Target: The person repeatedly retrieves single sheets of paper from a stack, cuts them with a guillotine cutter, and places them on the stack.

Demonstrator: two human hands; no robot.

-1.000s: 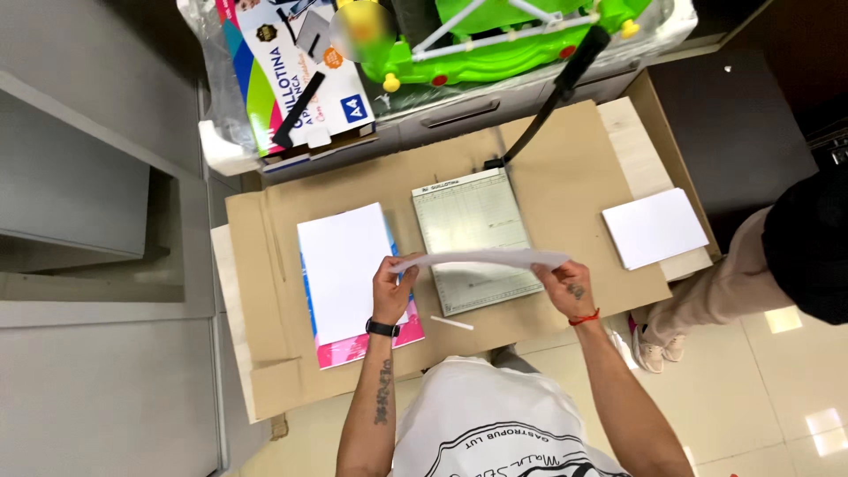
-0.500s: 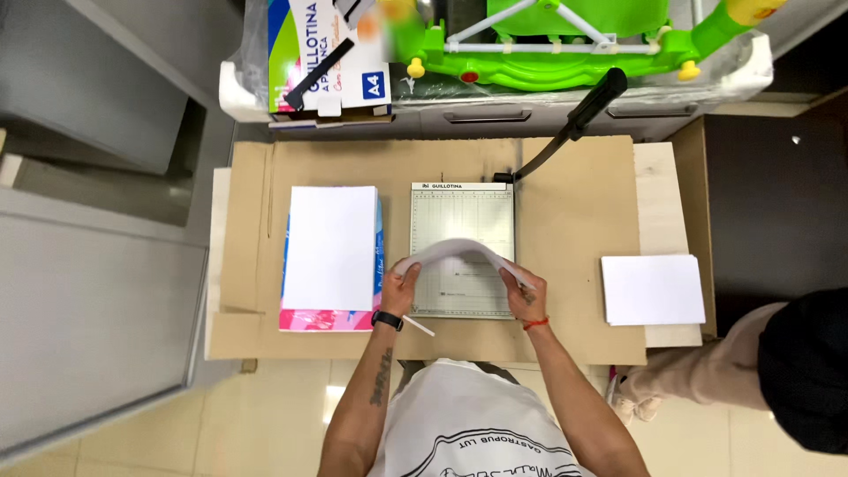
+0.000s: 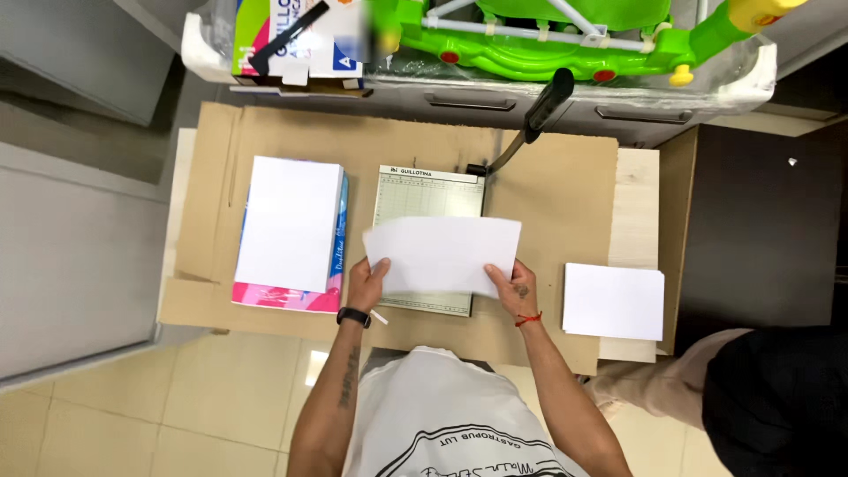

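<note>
Paper sheet (image 3: 442,254), white and held flat, hangs over the near half of the guillotine cutter (image 3: 430,237), whose blade arm (image 3: 530,124) stands raised at the far right corner, leaving the gridded bed open. From the head view, the left hand (image 3: 366,283) pinches the sheet's near left corner and the right hand (image 3: 509,288) grips its near right corner, so the sheet spans between them. A paper ream (image 3: 290,225) lies left; a cut stack (image 3: 613,300) lies right, on the cardboard (image 3: 548,194).

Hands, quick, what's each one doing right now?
Left hand: closed on the left edge of the white sheet.
Right hand: closed on the sheet's right lower corner, above the paper cutter.
</note>
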